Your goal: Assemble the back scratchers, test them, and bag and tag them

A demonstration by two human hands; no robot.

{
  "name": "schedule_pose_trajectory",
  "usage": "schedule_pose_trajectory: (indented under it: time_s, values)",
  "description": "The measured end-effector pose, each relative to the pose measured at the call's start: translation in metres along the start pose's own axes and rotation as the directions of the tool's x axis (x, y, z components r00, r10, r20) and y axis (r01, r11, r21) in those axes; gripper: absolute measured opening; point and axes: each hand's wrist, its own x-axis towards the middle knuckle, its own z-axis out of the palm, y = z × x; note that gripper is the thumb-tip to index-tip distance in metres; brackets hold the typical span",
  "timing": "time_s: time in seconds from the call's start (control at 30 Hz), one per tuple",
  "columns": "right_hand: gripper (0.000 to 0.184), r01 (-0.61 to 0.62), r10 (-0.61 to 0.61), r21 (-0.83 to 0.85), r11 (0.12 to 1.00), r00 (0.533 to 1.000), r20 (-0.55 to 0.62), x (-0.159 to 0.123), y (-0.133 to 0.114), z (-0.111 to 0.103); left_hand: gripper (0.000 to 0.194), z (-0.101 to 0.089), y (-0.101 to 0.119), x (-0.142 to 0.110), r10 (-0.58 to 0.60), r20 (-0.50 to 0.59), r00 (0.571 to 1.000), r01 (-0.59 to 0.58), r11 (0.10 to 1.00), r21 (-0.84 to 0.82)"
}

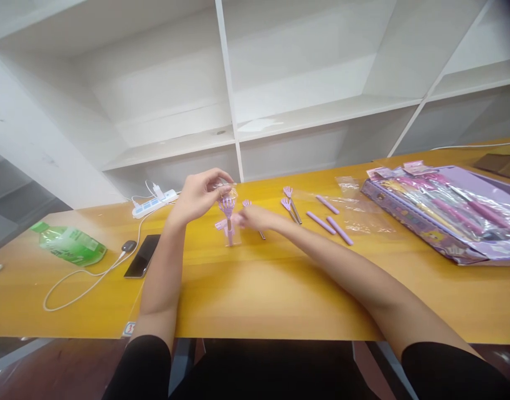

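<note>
Both my hands meet at a clear packet (235, 238) and a purple claw piece (227, 208) over the tabletop (280, 300).
From my remote view, my left hand (200, 194) has thumb and fingers closed on the packet's upper end, and the claw piece stands just below those fingertips; I can't tell whether it is inside the packet. My right hand (254, 218) is blurred at the packet's side, its grip unclear to me, with a claw-headed rod (261, 234) partly hidden beneath it. Right of my hands lie two claw-headed rods (292, 206), three purple tubes (320, 223) and clear wrappers (365, 216), then a patterned box (430, 233) of packaged items. Left of them lies a phone (142, 255).
</note>
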Motion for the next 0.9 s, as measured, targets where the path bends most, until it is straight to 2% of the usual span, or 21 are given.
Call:
schedule_pose_trajectory:
  time_s: [0.07, 0.1, 0.17, 0.2, 0.27, 0.3, 0.37, 0.43, 0.53, 0.63, 0.9]
  values:
    - [0.041, -0.058, 0.068, 0.071, 0.996, 0.986, -0.153, -0.007, 0.003, -0.023, 0.019, -0.001, -0.001, 0.000, 0.000, -0.021, 1.000, 0.000, 1.000, 0.005]
    - [0.047, -0.045, 0.072, 0.119, 0.992, 0.970, -0.231, -0.013, 0.005, -0.035, 0.020, -0.002, -0.002, 0.000, -0.002, -0.024, 1.000, 0.002, 1.000, 0.002]
    - [0.049, 0.072, 0.037, 0.263, 0.962, 0.922, -0.386, -0.027, 0.008, -0.058, 0.021, -0.003, -0.002, 0.000, -0.007, -0.032, 0.999, 0.007, 1.000, -0.002]
    - [0.048, 0.192, -0.004, 0.370, 0.909, 0.891, -0.453, -0.035, 0.009, -0.068, 0.021, -0.003, -0.003, 0.000, -0.009, -0.033, 0.999, 0.009, 1.000, -0.002]
    - [0.047, 0.369, -0.114, 0.514, 0.774, 0.881, -0.460, -0.049, 0.008, -0.080, 0.020, -0.004, -0.003, 0.001, -0.007, -0.037, 0.999, 0.007, 1.000, -0.002]
    - [0.046, 0.406, -0.191, 0.555, 0.726, 0.894, -0.405, -0.053, 0.005, -0.081, 0.020, -0.003, -0.003, 0.001, -0.001, -0.042, 0.999, 0.001, 1.000, 0.001]
    - [0.039, 0.417, -0.340, 0.549, 0.724, 0.909, -0.242, -0.056, -0.007, -0.076, 0.019, -0.003, -0.004, 0.001, 0.011, -0.050, 0.999, -0.010, 1.000, 0.014]
    - [0.032, 0.457, -0.426, 0.478, 0.750, 0.887, -0.180, -0.051, -0.021, -0.060, 0.020, -0.003, -0.004, 0.002, 0.019, -0.050, 0.999, -0.018, 1.000, 0.024]
    - [0.024, 0.492, -0.436, 0.347, 0.799, 0.870, -0.230, -0.035, -0.037, -0.032, 0.021, -0.003, -0.005, 0.002, 0.036, -0.038, 0.999, -0.034, 0.999, 0.036]
    - [0.022, 0.475, -0.409, 0.275, 0.836, 0.873, -0.265, -0.025, -0.040, -0.014, 0.022, -0.004, -0.006, 0.002, 0.044, -0.053, 0.998, -0.040, 0.996, 0.076]
    - [0.018, 0.453, -0.398, 0.202, 0.868, 0.880, -0.260, -0.028, -0.038, -0.016, 0.021, -0.005, -0.002, -0.002, 0.054, -0.015, 0.998, -0.053, 0.997, 0.053]
